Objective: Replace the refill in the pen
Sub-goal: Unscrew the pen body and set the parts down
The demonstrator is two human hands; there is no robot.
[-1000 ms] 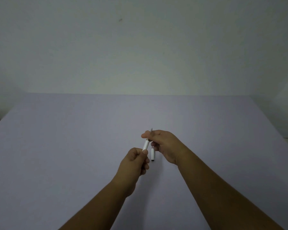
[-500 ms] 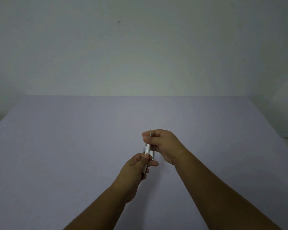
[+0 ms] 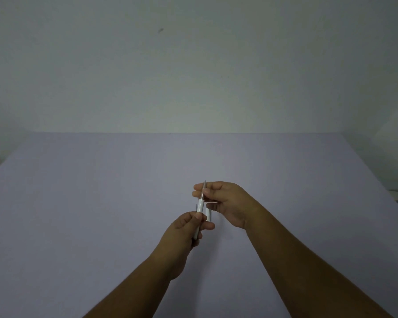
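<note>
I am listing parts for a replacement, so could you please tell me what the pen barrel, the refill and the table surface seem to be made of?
Pen barrel: probably plastic, white and smooth, evenly opaque with a soft sheen.
Refill: a thin grey rod, possibly metal or translucent plastic; too small to tell.
Table surface: matt pale lilac with no glare or grain, perhaps paper, cloth or laminate.

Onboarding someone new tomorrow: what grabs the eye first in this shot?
Two hands meeting at centre frame: the left hand holds a white pen barrel, and the right hand pinches the thin refill sticking out of its top. A second white pen piece sits just right of the barrel. Around them lies the plain lilac table.
</note>
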